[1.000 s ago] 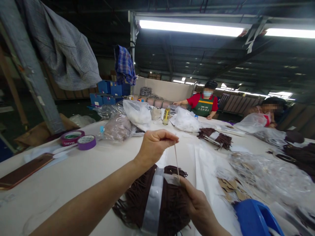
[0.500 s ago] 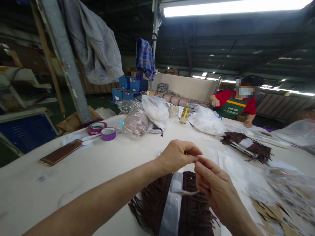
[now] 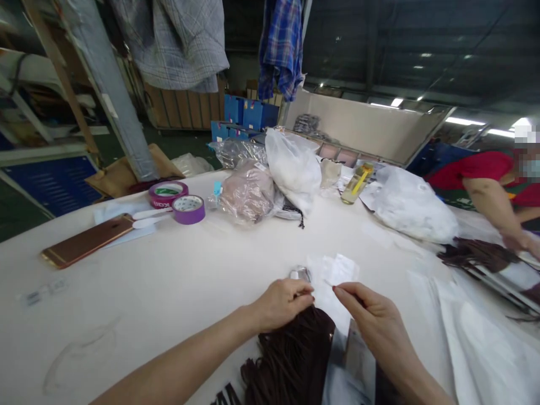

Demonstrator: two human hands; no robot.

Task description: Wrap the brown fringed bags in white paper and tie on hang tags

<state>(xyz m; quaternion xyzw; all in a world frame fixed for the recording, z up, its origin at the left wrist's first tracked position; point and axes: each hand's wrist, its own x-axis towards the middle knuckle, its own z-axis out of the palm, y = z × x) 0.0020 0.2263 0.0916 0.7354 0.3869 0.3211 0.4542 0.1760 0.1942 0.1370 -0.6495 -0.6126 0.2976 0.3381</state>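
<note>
In the head view, the brown fringed piece (image 3: 291,354) lies on the pale table (image 3: 236,264) at 6 o'clock, its lower part cut off by the frame. The left hand (image 3: 282,304) reaches over its top from 11 o'clock and the right hand (image 3: 379,323) comes in at 2 o'clock. The two are apart, with a narrow gap between their fingertips; each draws thumb and finger close, though the view is too small and soft to tell whether either grips something thin. White slips (image 3: 343,270) sit just past the fingertips, at 1 o'clock from the piece

By its look, the piece should be light, limp and hard to damage, with loose strands that snag and slide. A steadier hold would likely be the smooth panel at its 1 o'clock, near the translucent band (image 3: 343,382); that band looks slick and easily creased. The slips seem feather-light, best pinched by an edge
</note>
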